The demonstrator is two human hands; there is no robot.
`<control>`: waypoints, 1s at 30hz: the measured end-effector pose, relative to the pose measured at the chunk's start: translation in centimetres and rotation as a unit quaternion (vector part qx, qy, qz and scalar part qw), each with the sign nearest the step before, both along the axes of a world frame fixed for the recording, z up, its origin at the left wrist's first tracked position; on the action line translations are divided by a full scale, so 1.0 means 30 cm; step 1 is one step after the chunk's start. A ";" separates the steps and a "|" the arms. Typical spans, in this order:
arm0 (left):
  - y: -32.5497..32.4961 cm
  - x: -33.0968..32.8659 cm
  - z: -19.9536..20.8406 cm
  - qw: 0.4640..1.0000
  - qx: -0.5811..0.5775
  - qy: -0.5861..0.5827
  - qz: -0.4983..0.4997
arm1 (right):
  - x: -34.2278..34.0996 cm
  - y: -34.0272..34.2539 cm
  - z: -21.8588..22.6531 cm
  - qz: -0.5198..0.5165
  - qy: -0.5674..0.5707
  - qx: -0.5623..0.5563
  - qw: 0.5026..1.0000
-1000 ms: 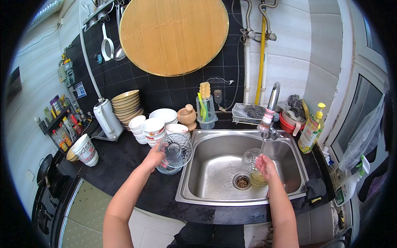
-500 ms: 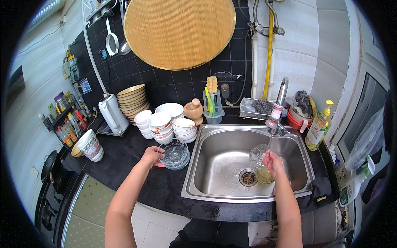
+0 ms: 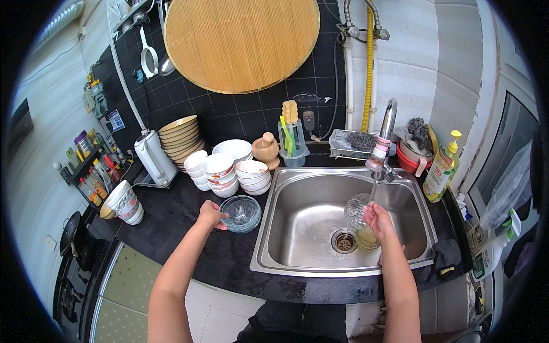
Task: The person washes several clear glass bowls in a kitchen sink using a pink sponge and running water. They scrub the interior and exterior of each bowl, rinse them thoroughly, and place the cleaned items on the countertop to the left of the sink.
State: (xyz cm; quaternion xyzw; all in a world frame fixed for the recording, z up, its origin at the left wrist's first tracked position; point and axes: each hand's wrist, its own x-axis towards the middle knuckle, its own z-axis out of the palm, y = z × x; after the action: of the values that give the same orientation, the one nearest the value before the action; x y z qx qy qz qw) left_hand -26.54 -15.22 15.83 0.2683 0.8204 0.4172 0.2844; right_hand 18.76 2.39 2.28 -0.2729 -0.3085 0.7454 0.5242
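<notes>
The left hand rests its curled fingers on the rim of a clear glass bowl standing on the black tabletop just left of the steel sink. The right hand grips a patterned glass bowl over the basin, under the tap. Behind the clear bowl stand stacked white bowls, with a round wooden board on the wall above.
</notes>
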 end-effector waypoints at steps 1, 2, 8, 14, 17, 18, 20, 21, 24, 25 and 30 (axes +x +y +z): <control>0.003 -0.001 -0.001 1.000 -0.009 -0.001 -0.005 | 0.002 -0.002 0.001 -0.001 0.000 -0.002 1.000; 0.001 -0.006 0.001 1.000 -0.018 -0.002 -0.008 | 0.000 -0.005 0.004 0.000 0.000 -0.004 1.000; -0.008 -0.013 -0.017 0.992 -0.023 0.105 -0.059 | 0.007 -0.006 0.005 -0.014 0.038 -0.034 0.999; -0.033 0.005 -0.044 0.936 0.056 0.348 -0.008 | 0.026 0.031 -0.048 -0.035 0.119 -0.072 0.990; -0.032 0.098 0.027 0.911 0.110 0.398 -0.002 | 0.039 0.045 -0.067 -0.054 0.160 -0.098 0.981; -0.031 0.130 0.044 0.894 0.151 0.423 -0.009 | 0.041 0.049 -0.072 -0.054 0.176 -0.104 0.977; -0.019 0.213 0.082 0.886 0.217 0.406 -0.065 | 0.054 0.048 -0.073 -0.082 0.201 -0.117 0.969; -0.010 0.254 0.093 0.879 0.249 0.397 -0.090 | 0.057 0.050 -0.073 -0.093 0.215 -0.123 0.964; 0.031 0.398 0.087 0.879 0.278 0.343 -0.182 | 0.072 0.050 -0.068 -0.095 0.264 -0.090 0.955; 0.043 0.451 0.084 0.873 0.280 0.333 -0.219 | 0.074 0.049 -0.063 -0.094 0.280 -0.074 0.953; 0.157 0.637 -0.067 0.875 0.230 0.193 -0.379 | 0.017 0.008 0.013 -0.039 0.256 -0.029 0.965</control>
State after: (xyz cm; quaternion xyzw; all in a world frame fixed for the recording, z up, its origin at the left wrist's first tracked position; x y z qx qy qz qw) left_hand -7.42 -10.51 13.84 0.6915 0.5756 0.3942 0.1872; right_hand 19.27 2.62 2.67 -0.0998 -0.1315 0.7779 0.6063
